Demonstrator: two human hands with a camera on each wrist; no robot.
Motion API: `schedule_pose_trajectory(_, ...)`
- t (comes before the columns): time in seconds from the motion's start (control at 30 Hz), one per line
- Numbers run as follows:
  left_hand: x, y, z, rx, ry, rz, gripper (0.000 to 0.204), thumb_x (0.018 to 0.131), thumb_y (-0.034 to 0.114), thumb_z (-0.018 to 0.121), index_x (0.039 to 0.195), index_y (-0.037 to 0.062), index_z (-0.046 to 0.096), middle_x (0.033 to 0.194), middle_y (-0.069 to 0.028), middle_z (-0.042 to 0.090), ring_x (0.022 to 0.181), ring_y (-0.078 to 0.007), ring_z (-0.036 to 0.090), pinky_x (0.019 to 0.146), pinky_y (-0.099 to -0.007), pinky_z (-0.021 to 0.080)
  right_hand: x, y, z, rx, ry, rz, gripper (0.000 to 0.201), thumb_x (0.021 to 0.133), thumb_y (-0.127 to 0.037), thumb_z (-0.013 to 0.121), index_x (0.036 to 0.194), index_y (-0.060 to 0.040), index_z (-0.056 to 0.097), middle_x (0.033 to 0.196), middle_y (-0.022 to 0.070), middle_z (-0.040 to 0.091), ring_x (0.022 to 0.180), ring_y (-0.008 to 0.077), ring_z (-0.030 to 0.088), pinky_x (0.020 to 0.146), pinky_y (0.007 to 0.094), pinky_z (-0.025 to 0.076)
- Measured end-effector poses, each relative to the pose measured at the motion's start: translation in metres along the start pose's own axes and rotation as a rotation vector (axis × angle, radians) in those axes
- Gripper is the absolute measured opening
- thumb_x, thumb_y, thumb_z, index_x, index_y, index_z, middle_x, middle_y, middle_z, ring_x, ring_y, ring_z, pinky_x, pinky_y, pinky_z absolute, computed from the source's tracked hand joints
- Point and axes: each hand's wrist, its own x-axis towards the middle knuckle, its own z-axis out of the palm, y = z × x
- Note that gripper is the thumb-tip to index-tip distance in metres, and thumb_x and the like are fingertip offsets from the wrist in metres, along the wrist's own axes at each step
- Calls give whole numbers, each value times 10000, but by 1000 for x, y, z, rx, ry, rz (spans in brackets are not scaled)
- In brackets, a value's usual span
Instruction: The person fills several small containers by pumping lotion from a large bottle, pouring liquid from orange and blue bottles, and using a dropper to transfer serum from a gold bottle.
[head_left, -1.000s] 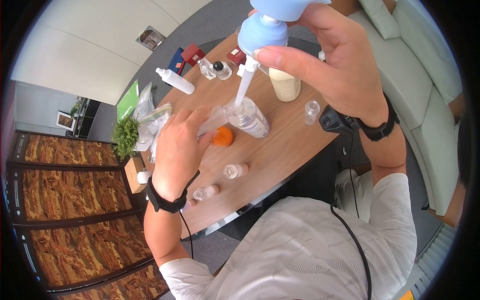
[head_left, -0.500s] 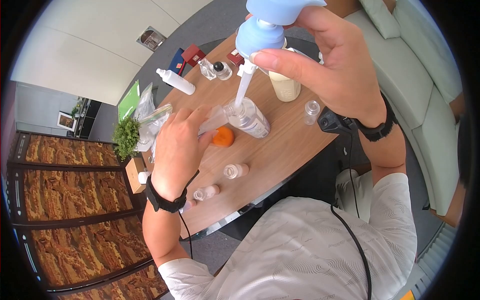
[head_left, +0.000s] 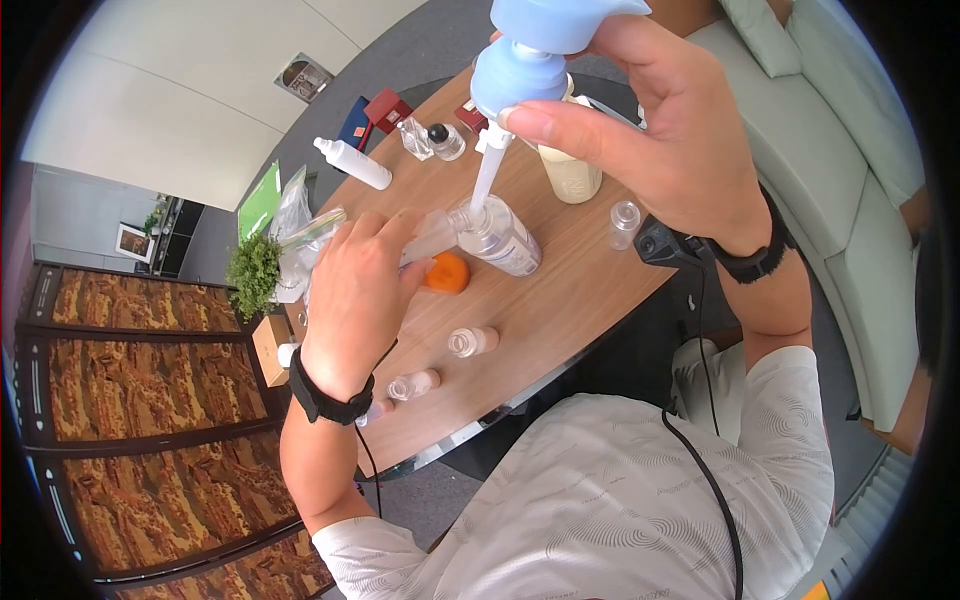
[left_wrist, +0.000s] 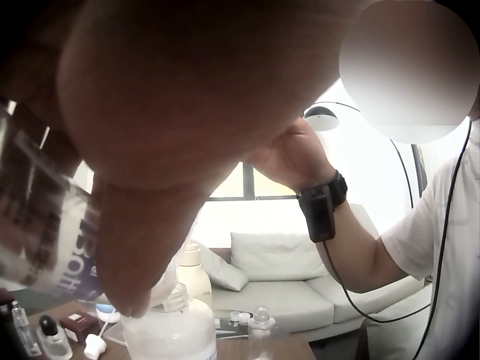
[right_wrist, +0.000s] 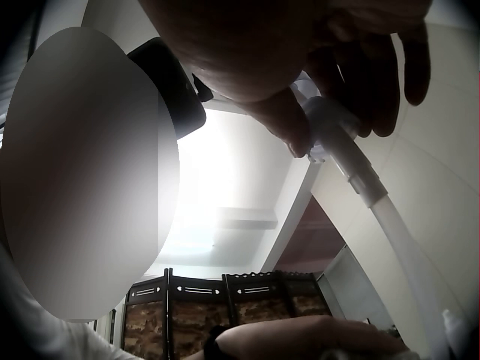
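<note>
My left hand (head_left: 352, 300) grips a small clear bottle (head_left: 430, 238), tipped so its mouth meets the mouth of a larger translucent bottle (head_left: 512, 248) standing on the table. Printed lettering shows on the clear bottle (left_wrist: 45, 225) in the left wrist view, partly covered by the fingers. Above the larger bottle, my right hand (head_left: 680, 140) holds a light blue pump head (head_left: 520, 78) between thumb and fingers. Its white dip tube (head_left: 487, 178) slants down, the lower end right at the larger bottle's mouth. An orange lid (head_left: 447, 273) lies beside that bottle.
The wooden table (head_left: 560, 310) also bears a cream bottle (head_left: 570, 172), a small clear bottle (head_left: 624, 222) on the right, and two small bottles near the front edge. At the back stand a white spray bottle (head_left: 352, 162) and a black-capped bottle (head_left: 446, 141).
The right hand and pump head have shifted slightly left, the tube end staying near the larger bottle's mouth. The left hand keeps the clear bottle tipped in nearly the same place.
</note>
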Motion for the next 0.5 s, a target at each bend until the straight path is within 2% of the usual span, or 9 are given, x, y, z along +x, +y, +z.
schedule_pose_trajectory(0.5, 6, 3, -5, 44, -31, 19, 466, 801, 111, 814, 1249, 59, 699, 992, -162, 650, 947, -395, 639, 829, -473, 507, 2, 7, 1, 67, -3, -66, 368, 898, -235, 844, 1123, 28, 722, 979, 160, 760, 830, 205, 728, 734, 319, 547)
